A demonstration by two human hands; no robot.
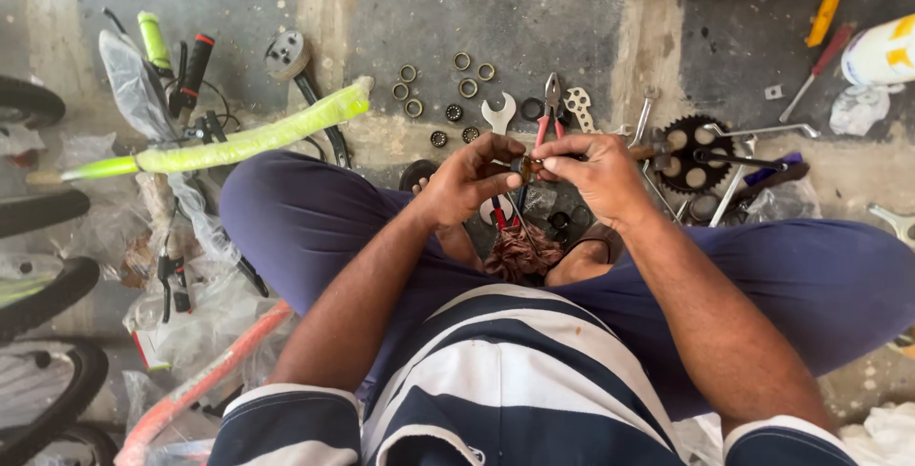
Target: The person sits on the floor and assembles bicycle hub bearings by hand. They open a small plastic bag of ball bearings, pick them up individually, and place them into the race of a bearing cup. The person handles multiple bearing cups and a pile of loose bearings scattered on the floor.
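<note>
You are sitting in a bicycle repair workshop, on a stained, patchy concrete floor. Take the black chainring as your landmark: just left of it lie a spanner and red-handled pliers, and further left a scatter of bearing rings. Right of the chainring you have screwdrivers. Well to its left lies a green frame tube wrapped in plastic, with handlebar grips beyond it, and at the far left edge stand bicycle tyres.
</note>
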